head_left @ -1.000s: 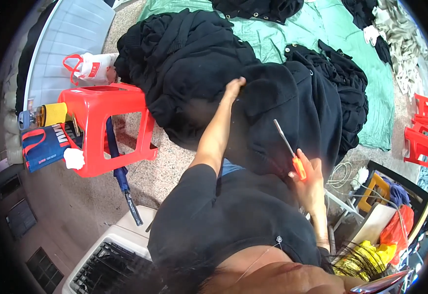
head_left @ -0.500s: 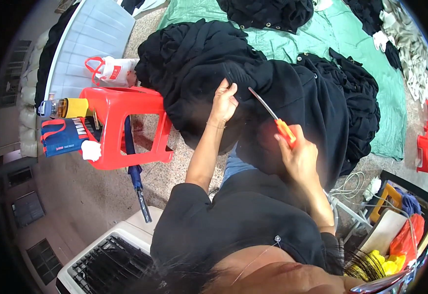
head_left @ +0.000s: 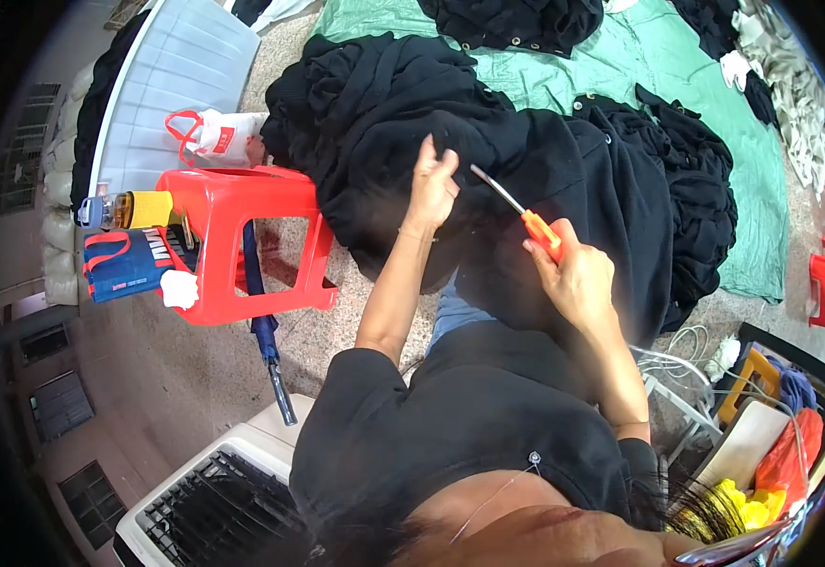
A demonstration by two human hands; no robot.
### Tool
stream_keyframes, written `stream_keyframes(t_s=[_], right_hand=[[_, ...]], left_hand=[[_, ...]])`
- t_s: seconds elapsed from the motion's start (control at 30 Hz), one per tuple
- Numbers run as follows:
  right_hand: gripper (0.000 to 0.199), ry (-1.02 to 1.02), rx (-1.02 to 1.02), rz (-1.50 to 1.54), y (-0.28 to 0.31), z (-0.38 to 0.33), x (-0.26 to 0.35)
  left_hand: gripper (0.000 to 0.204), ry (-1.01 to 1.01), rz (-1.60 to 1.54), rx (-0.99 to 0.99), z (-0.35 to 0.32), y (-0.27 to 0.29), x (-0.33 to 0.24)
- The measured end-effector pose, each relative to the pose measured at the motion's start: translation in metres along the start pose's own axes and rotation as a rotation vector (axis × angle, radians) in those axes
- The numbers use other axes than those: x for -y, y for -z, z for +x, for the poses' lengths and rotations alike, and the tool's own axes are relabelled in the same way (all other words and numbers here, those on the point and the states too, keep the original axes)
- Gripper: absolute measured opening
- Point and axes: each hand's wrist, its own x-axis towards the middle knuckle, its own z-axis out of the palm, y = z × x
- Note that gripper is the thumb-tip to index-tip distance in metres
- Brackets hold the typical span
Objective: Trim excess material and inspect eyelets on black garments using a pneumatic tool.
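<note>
Green sheeting (head_left: 757, 208) spreads beyond black cloth (head_left: 564, 170); the right hand (head_left: 579, 283) grips an orange-handled tool (head_left: 529, 219) slanting forward-left, tip near the left hand (head_left: 431, 197), whose hold is unclear.

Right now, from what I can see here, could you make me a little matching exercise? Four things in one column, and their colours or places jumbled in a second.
Things:
1. Orange-handled tool
2. Stool
3. Sheet
4. Bag

Colours or places:
A. Mostly white
B. Green, spread out beneath black garments
C. Held in the fingers of the right hand
D. Red, at the left of the view

Right pairs: 1-C; 2-D; 3-B; 4-A
</note>
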Motion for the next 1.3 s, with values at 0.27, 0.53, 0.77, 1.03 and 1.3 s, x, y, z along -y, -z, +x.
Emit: stream_keyframes(t_s=[0.27, 0.53, 0.77, 1.03, 1.3], right_hand=[[0.029, -0.003, 0.071, -0.018, 0.005, -0.006, -0.009], [0.028, -0.012, 0.097, -0.016, 0.011, -0.001, -0.005], [0.027, -0.05, 0.075, 0.011, 0.015, -0.012, -0.008], [0.027, 0.023, 0.096, -0.049, 0.008, -0.013, 0.001], [0.03, 0.08, 0.098, -0.085, 0.019, -0.02, 0.004]], left_hand=[[0.019, 0.23, -0.136, -0.027, 0.023, 0.012, -0.012], [0.033, 0.267, -0.308, -0.179, 0.045, 0.034, -0.003], [0.025, 0.512, -0.071, -0.038, -0.005, 0.046, 0.038], [0.009, 0.312, -0.006, 0.088, -0.006, 0.033, -0.014], [0.013, 0.352, -0.005, 0.017, -0.01, 0.043, -0.017]])
